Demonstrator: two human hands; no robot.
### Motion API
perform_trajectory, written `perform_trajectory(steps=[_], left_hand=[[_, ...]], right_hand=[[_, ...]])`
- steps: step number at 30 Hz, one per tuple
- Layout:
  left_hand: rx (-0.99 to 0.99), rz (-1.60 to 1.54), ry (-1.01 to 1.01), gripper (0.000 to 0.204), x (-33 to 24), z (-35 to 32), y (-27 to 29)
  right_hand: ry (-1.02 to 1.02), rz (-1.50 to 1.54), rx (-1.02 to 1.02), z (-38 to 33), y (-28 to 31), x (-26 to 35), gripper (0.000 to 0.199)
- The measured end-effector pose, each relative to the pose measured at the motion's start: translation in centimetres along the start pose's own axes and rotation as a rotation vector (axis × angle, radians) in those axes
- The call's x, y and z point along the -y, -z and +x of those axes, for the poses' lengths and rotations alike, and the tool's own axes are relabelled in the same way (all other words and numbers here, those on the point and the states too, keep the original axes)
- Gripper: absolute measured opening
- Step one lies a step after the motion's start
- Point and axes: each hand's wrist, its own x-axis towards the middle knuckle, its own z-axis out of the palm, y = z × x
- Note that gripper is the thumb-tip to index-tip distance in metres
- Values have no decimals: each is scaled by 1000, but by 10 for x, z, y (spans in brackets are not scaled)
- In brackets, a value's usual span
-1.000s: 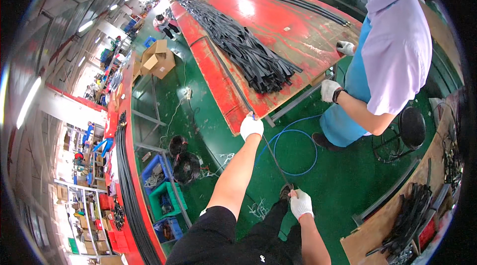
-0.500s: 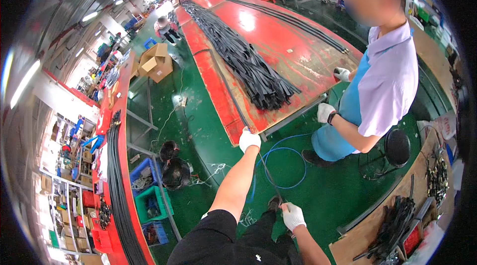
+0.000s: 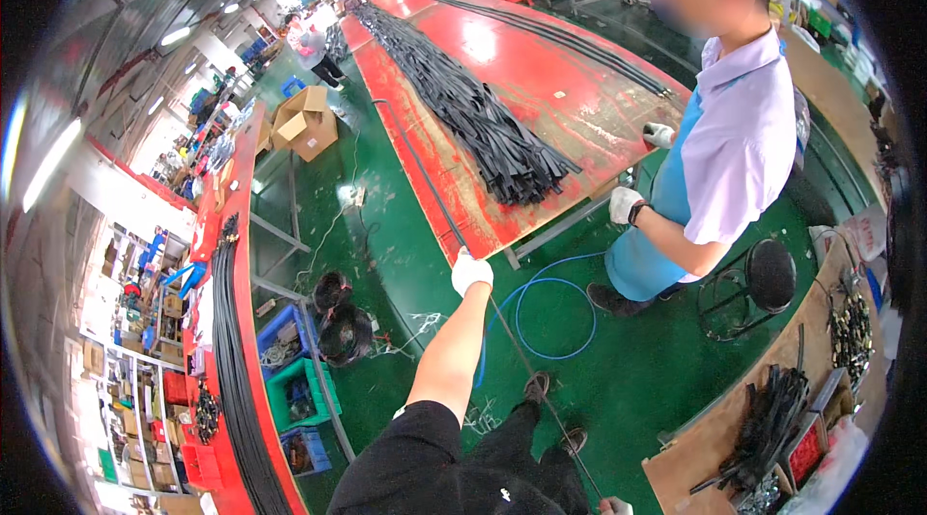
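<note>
- The thing in hand is a long, thin dark strip [image 3: 448, 220]: its far stretch lies along the near-left side of the red worktop [image 3: 531, 81], bent over at the far end, and its near stretch slants down over the floor toward the wearer.
- The gloved left hand [image 3: 471, 274], just off the worktop's corner, has its grip closed around the strip.
- The gloved right hand [image 3: 614, 507] is mostly cut off at the lower edge; the strip runs down to it, but I cannot tell how its grip stands.
- The strip looks light and springy, likely to bow or whip over such a length, and perhaps slick under cloth gloves. Two well-parted holds, one by the worktop's corner and one near the close end, would probably steady it best.
- Beside it on the worktop lies a thick heap of black strips [image 3: 483, 119], whose loose ends could snag it.
- Below the near stretch are the wearer's shoes [image 3: 537, 386]; a looped blue hose [image 3: 595, 317] lies just to its right, an easy thing to trip on.
- A co-worker [image 3: 744, 129] stands at the worktop's right end, limiting sideways swing, with a black stool [image 3: 771, 276] behind.
- Farther left, long black tubes [image 3: 232, 341] lie along another red worktop.
</note>
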Motion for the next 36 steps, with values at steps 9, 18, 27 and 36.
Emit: perform_trajectory(steps=[9,18,27,36], left_hand=[[39,-61,37,47,-24,-46,-10],[-27,-115,61,48,-5,-53,23],[44,-216,86,51,-31,-29,4],[68,-23,4,51,16,-45,-38]], right_hand=[[99,-79,-58,49,-5,35,39],[184,-118,-66,55,-9,50,33],[17,-95,32,29,-2,18,30],[-24,-125,-99,24,-4,-37,27]])
